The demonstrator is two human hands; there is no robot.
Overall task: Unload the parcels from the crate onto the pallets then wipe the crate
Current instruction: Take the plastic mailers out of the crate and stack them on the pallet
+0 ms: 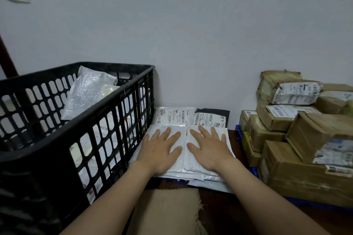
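A black slatted plastic crate (pixel 118 101) stands at the left, with white bubble mailers (pixel 86 91) still inside it. Right of the crate lies a flat stack of white parcels (pixel 184 160) against the wall. My left hand (pixel 161 150) and my right hand (pixel 209 149) press flat on top of this stack, side by side, fingers straight and spread. Behind my fingers lie a labelled white parcel (pixel 172 115) and a dark parcel (pixel 215 114) with a label.
Brown cardboard parcels (pixel 298 139) are stacked on a blue pallet (pixel 254 172) at the right. A beige mat (pixel 166 210) lies on the dark floor in front of me. A pale wall (pixel 191 34) closes off the back.
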